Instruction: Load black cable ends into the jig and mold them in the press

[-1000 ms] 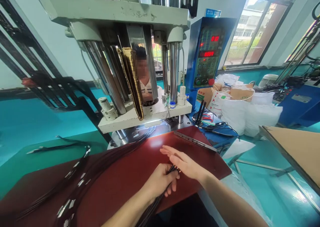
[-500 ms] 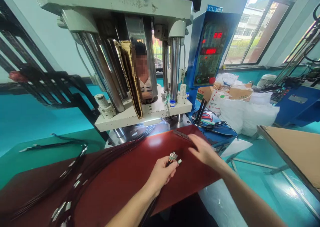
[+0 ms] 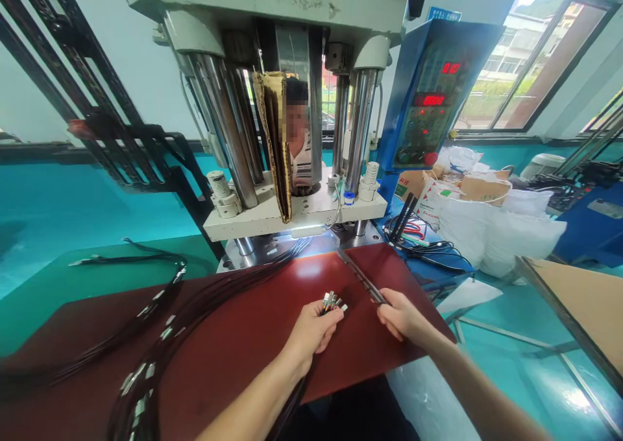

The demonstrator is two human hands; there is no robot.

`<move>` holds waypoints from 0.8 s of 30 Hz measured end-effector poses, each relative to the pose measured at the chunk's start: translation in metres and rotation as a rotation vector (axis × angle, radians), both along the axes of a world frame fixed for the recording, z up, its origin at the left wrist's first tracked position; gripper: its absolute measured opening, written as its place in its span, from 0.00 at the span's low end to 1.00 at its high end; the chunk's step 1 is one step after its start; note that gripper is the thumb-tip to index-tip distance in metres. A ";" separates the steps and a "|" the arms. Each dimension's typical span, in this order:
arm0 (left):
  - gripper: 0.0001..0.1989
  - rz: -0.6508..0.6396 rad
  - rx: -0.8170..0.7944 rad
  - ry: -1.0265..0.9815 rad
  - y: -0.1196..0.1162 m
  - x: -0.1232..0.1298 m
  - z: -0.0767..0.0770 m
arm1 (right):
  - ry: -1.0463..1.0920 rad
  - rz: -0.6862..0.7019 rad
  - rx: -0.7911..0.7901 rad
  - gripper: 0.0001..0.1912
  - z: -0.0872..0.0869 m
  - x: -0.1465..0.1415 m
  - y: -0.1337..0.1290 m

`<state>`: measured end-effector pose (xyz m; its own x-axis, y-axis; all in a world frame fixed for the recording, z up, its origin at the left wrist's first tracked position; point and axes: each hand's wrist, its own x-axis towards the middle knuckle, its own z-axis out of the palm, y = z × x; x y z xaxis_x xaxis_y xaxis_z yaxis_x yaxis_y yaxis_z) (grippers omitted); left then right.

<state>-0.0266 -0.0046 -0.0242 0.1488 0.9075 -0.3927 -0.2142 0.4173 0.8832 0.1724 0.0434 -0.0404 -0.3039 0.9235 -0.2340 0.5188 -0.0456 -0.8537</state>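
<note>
My left hand (image 3: 311, 331) is closed round a bundle of dark cables, whose metal connector ends (image 3: 333, 302) stick out past the thumb. The cables trail down below the wrist toward my lap. My right hand (image 3: 400, 312) grips the near end of a long, narrow metal bar (image 3: 361, 276) with notches or slots along it. The bar's far end points toward the press and looks close to the red-brown tabletop (image 3: 253, 337). More dark cables (image 3: 233, 284) lie on the left of the table, some running to the lit base of the press.
A press (image 3: 296, 217) with steel columns stands straight ahead, with folded cardboard (image 3: 275, 149) on it. Another person (image 3: 299, 159) is partly visible behind it. At right are a blue control box (image 3: 423, 97), cables on a blue surface (image 3: 438, 253), and white sacks (image 3: 516, 233).
My right hand has closed on the metal bar's near end, and the bar now points more away from me. The left hand still holds the cables. The view has shifted slightly.
</note>
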 end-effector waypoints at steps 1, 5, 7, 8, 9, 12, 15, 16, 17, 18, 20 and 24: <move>0.19 -0.009 -0.007 0.003 0.000 0.001 -0.001 | 0.201 -0.032 -0.105 0.03 -0.002 -0.009 -0.004; 0.17 -0.048 0.042 0.062 0.003 0.008 -0.008 | 0.751 -0.128 -0.241 0.19 -0.008 -0.048 -0.018; 0.14 -0.043 0.141 0.073 0.006 0.011 -0.016 | 0.815 -0.142 -0.227 0.24 -0.010 -0.060 -0.022; 0.13 -0.033 0.190 0.071 0.007 0.013 -0.020 | 0.821 -0.144 -0.213 0.25 -0.011 -0.064 -0.023; 0.12 -0.022 0.227 0.069 0.009 0.014 -0.023 | 0.819 -0.142 -0.197 0.26 -0.012 -0.065 -0.024; 0.10 -0.015 0.226 0.093 0.011 0.014 -0.028 | 0.791 -0.134 -0.149 0.26 -0.014 -0.064 -0.025; 0.10 -0.047 0.200 0.116 0.010 0.014 -0.024 | 0.724 -0.116 -0.085 0.27 -0.015 -0.062 -0.026; 0.10 -0.061 0.203 0.117 0.009 0.014 -0.021 | 0.699 -0.115 -0.063 0.28 -0.015 -0.062 -0.027; 0.10 -0.075 0.213 0.114 0.008 0.014 -0.018 | 0.674 -0.117 -0.042 0.28 -0.016 -0.063 -0.028; 0.10 -0.089 0.227 0.111 0.007 0.014 -0.016 | 0.651 -0.120 -0.023 0.28 -0.016 -0.063 -0.028; 0.10 -0.113 0.251 0.118 0.006 0.014 -0.013 | 0.622 -0.131 0.001 0.27 -0.015 -0.064 -0.029; 0.10 -0.126 0.263 0.169 0.005 0.014 -0.011 | 0.582 -0.138 0.010 0.27 -0.014 -0.065 -0.031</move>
